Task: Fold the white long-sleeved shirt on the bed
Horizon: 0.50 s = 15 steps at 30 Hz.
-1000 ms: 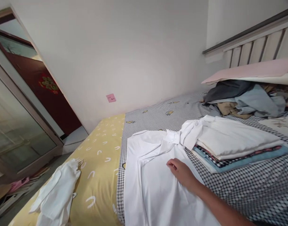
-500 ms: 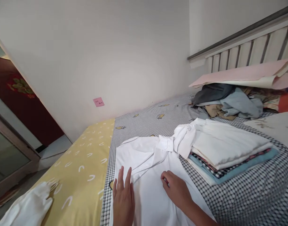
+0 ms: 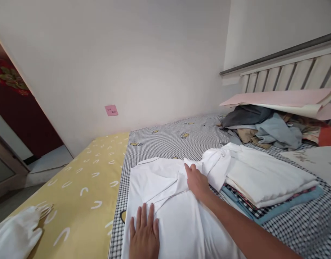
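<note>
A white shirt [image 3: 170,216] lies spread over the checked bedding, with loose folds across its upper part. My left hand [image 3: 144,232] rests flat on its lower left side, fingers stretched out. Farther up, my right hand [image 3: 196,180] has its fingers curled onto the shirt's cuff-like end, beside a bunched white sleeve [image 3: 216,163]. The fingertips are partly hidden by the hand. That sleeve reaches the edge of a stack of folded clothes [image 3: 270,174], which has white cloth on top and checked and blue pieces beneath.
Yellow bedding [image 3: 81,190] covers the left side, with a white cloth item [image 3: 18,230] on it. At the back right, a heap of clothes [image 3: 278,126] lies under a pink sheet [image 3: 278,98]. A pink note [image 3: 111,110] is stuck to the wall.
My right hand has moved up and away over the shirt, from its middle to the cuff-like end. My left hand has come down flat, nearer to me. The view has shifted slightly.
</note>
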{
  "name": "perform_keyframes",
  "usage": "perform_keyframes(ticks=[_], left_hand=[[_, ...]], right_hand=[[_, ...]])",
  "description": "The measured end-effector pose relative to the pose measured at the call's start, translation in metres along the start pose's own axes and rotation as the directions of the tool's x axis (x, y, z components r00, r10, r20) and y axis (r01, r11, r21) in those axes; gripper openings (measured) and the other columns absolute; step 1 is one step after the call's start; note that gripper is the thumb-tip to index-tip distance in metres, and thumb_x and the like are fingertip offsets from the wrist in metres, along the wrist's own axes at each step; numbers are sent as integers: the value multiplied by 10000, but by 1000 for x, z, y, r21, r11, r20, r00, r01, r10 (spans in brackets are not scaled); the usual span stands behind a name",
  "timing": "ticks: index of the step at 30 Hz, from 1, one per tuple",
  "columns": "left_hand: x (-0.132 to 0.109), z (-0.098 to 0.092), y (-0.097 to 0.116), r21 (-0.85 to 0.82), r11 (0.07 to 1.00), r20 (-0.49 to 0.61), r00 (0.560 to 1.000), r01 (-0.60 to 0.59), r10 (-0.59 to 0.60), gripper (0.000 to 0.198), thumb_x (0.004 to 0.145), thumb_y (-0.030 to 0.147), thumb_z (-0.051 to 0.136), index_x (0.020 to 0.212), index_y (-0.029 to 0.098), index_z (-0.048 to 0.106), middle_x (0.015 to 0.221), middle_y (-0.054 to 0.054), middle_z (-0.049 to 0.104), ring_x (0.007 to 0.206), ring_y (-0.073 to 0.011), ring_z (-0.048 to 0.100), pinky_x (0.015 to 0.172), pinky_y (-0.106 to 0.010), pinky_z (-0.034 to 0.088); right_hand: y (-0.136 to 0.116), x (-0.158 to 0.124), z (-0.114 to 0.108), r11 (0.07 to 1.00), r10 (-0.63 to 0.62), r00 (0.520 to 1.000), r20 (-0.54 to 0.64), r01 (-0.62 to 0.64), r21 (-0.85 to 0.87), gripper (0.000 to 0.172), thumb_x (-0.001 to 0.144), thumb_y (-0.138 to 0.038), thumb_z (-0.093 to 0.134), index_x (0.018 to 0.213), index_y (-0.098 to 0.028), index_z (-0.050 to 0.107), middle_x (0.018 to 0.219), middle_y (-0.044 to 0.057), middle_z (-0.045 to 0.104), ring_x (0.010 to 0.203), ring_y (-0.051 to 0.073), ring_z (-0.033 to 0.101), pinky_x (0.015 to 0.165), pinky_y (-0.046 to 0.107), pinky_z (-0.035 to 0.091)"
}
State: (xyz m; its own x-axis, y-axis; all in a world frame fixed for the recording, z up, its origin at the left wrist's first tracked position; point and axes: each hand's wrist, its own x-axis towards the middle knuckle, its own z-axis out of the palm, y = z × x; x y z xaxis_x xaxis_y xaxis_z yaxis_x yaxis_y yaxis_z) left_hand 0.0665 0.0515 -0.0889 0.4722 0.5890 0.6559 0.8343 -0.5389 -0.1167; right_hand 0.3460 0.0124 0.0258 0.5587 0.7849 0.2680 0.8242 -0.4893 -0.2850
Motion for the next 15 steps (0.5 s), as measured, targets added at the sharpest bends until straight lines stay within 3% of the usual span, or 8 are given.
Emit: perform_keyframes(ticks=[4,7,11,15], left_hand=[[-1,3,1,17,999,-12,999,33,-32,482,1008,315,381,1479,305,482,1522,-59,554,1401,-286,511,1185,-549,345],[-1,2,2,27,999,-23,999,46,-45,488,1006,329,394,1486,301,472,1515,-58,564,1401,-277,510,1175,-537,355],[2,-8,4,0,999,-4,999,53,-53,507,1019,362,384,1519,289,422,1522,-63,557,1402,-282,509,1151,-539,383],[5,-17,7,-35,996,49,996,81,-79,529,1020,405,401,1538,301,380,1531,-69,549,1414,-291,497,1157,-549,381]], right_hand=[[11,28,2,996,93,994,65,-93,3,379,893,-13,442,1145,-149,690,1029,178,698,893,259,708,765,353,460],[17,36,-6,988,128,990,60,-132,74,307,892,-64,464,1007,-187,721,884,138,729,838,264,706,730,352,451],[31,38,-38,953,154,986,-58,-133,272,258,950,-280,465,1066,-245,693,867,65,738,759,215,669,671,300,436],[66,35,-78,883,214,946,-245,-80,463,314,939,-403,425,1005,-187,644,833,58,700,678,180,606,644,278,444]])
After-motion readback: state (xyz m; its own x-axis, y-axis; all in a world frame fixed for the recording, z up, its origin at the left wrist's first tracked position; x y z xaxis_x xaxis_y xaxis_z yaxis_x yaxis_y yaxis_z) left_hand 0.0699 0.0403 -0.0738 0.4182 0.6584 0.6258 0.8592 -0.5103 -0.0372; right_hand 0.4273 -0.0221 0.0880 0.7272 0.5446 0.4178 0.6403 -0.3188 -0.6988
